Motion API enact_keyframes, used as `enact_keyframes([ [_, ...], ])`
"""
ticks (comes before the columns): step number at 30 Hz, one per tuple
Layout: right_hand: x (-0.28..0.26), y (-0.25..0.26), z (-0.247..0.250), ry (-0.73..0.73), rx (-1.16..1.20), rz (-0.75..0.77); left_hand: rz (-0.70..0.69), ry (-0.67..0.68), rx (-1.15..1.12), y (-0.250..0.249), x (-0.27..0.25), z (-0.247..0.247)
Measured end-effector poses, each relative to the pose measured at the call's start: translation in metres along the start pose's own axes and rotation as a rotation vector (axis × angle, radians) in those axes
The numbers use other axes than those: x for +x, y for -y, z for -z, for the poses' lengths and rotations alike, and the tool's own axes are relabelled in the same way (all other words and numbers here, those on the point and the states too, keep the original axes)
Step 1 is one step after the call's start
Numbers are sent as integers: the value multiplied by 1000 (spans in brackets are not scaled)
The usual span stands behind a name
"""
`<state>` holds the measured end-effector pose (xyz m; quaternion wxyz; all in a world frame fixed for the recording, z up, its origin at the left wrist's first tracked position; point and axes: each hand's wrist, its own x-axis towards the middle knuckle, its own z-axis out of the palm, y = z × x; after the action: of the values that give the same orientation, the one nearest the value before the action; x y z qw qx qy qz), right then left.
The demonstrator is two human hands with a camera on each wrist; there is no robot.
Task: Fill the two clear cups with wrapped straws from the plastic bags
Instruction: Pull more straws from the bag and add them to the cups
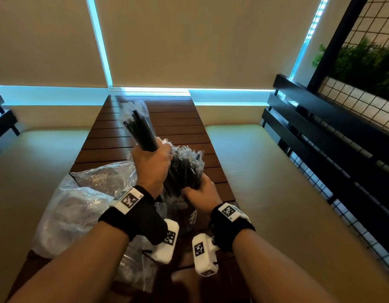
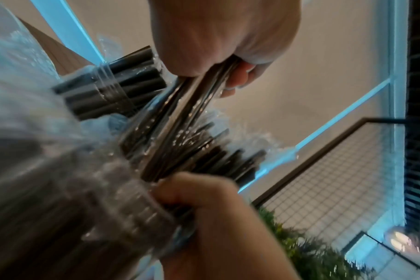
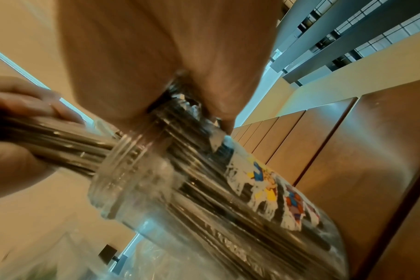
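Observation:
My left hand grips a bundle of black wrapped straws that sticks up and away from me. In the right wrist view the bundle's lower end reaches into the mouth of a clear printed cup. My right hand grips the straws standing in that cup, just above its rim. The cup stands on the table between my wrists. In the left wrist view a second clear cup holding black straws shows behind my left hand.
Crumpled clear plastic bags lie on the near left of the brown slatted table. Cream bench cushions flank the table on both sides. A black slatted backrest and a wire grid with plants stand at the right.

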<state>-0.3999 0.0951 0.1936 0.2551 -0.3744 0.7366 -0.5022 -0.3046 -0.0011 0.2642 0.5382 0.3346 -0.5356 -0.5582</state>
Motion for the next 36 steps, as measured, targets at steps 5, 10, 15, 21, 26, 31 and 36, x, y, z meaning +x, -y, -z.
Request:
enact_keyframes([
  [5, 1, 1, -4, 30, 52, -29, -24, 215, 226, 35, -25, 8],
  [10, -3, 1, 0, -24, -14, 51, -85, 402, 432, 44, -25, 19],
  [15, -8, 2, 0, -66, -82, 122, -274, 372, 560, 12, -26, 24],
  [21, -4, -1, -5, -94, -107, 119, -541, 417, 577, -36, -1, 12],
  [26, 0, -2, -8, -100, -95, 73, -682, 602, 807, -25, 2, 1],
  [31, 1, -5, -9, -114, -72, 91, -755, 735, 959, 19, -14, 22],
  [36, 1, -3, -8, -112, -55, 65, -774, 736, 1037, 10, -10, 20],
])
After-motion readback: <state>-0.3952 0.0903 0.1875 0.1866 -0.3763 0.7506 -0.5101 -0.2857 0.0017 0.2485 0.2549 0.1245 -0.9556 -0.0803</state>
